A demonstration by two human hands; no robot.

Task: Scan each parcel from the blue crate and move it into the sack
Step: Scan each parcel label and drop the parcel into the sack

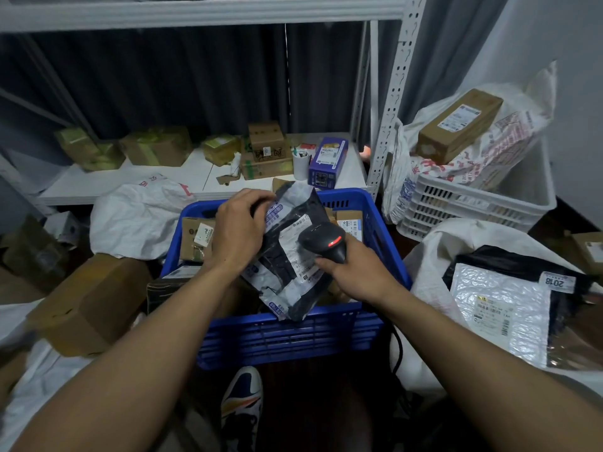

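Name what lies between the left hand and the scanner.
The black parcel, gripped by the left hand, its label under the scanner; the head view shows it.

The left grip (239, 230) holds a black plastic parcel (287, 259) by its upper edge, tilted above the blue crate (293, 334), while the right grip (355, 272) grips a black scanner (323, 239), its red light lit and its head just over the parcel's white label. Cardboard parcels (195, 238) lie in the crate beneath, and to the right an open white sack (434, 256) holds a bubble mailer (499, 308) lying on a black bag. Behind stands a white shelf (202, 181) carrying taped boxes (156, 145), a white cup (300, 166) and a blue carton (328, 161), with a white crate (473, 200) near the right wall.
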